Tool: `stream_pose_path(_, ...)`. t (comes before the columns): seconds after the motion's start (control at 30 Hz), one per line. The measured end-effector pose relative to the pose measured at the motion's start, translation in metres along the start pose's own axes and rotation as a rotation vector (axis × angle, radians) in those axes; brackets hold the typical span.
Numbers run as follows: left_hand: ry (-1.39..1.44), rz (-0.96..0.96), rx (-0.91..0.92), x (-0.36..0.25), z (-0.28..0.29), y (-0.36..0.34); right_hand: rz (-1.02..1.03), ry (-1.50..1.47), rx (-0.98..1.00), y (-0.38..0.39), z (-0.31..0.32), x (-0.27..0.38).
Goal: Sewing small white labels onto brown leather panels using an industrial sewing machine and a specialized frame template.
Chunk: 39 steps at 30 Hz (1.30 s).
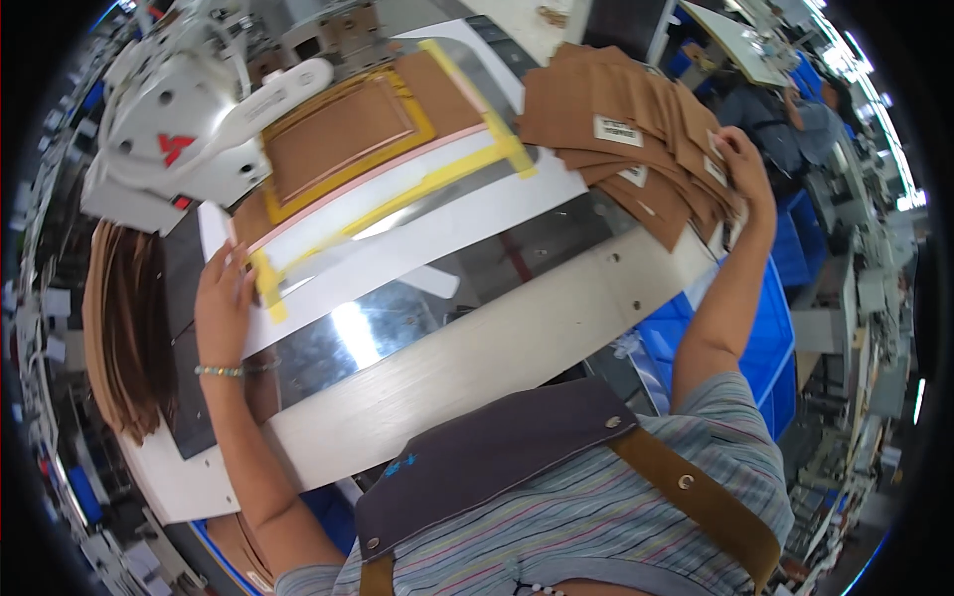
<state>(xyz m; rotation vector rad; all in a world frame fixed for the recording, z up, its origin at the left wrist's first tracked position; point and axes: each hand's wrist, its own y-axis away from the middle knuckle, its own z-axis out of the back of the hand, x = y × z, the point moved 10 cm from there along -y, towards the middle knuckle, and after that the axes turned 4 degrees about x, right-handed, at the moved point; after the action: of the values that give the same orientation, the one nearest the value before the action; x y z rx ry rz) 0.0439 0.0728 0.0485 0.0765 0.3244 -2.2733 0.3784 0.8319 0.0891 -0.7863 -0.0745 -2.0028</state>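
Observation:
My left hand (223, 308) lies at the left end of a clear template (407, 221) edged with yellow tape, its fingers stretched out and touching the corner. On that template a brown fabric panel (343, 149) sits inside a yellow rectangular frame (422, 121), under the sewing machine head (184, 124). A white sheet (497, 207) lies beneath. Over at the right, my right hand (747, 169) has its bent fingers closed on the edge of a brown fabric piece (696, 149). This piece belongs to a fanned pile (571, 104) with white labels; my thumb is partly hidden.
More brown pieces (124, 328) are stacked left of the machine. The pale table edge (477, 372) curves in front of me. Blue bins (765, 338) stand below at the right. Beyond the pile, another person (785, 124) is at work.

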Motion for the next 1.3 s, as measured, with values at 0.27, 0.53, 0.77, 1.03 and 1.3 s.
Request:
stream_pose_path(0.27, 0.007, -0.035, 0.013, -0.001, 0.027, -0.007, 0.466, -0.409, -0.020, -0.027, -0.028, 0.264)
stream_pose_path(0.53, 0.133, -0.198, -0.110, 0.031, -0.001, -0.051, 0.805, -0.008, 0.215, -0.066, -0.308, 0.465)
stream_pose_path(0.77, 0.113, -0.352, -0.006, 0.009, -0.019, -0.090, 0.584, 0.186, 0.399, -0.049, -0.367, 0.491)
stream_pose_path(1.03, 0.303, -0.339, 0.072, 0.005, -0.059, -0.119, 0.716, 0.135, 0.272, -0.036, -0.379, 0.493)
stream_pose_path(1.3, 0.373, -0.335, 0.098, 0.015, -0.071, -0.133, 0.977, 0.000, 0.153, -0.006, -0.366, 0.507)
